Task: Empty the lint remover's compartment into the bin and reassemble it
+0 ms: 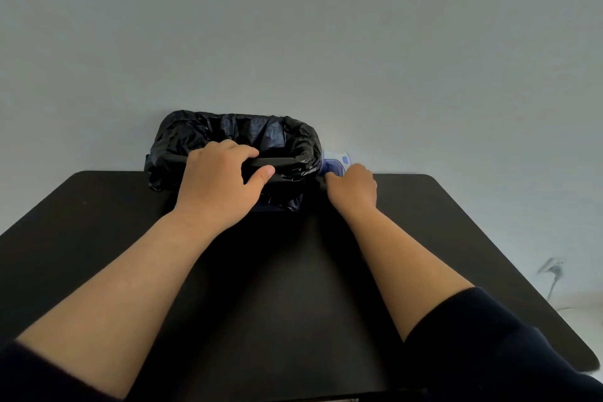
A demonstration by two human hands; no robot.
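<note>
At the table's far edge, left hand [222, 179] grips bin [293, 140] rim.

A black table [98, 238] stands against a plain grey wall [293, 26], a wall socket [551, 268] low right.

Dim, flat light here, greyish on the wall [293, 26]. The black table [98, 238] swallows detail; its edges bow with wide-angle distortion. Faint glints on the bin liner [182, 137]; slightly soft overall.
</note>
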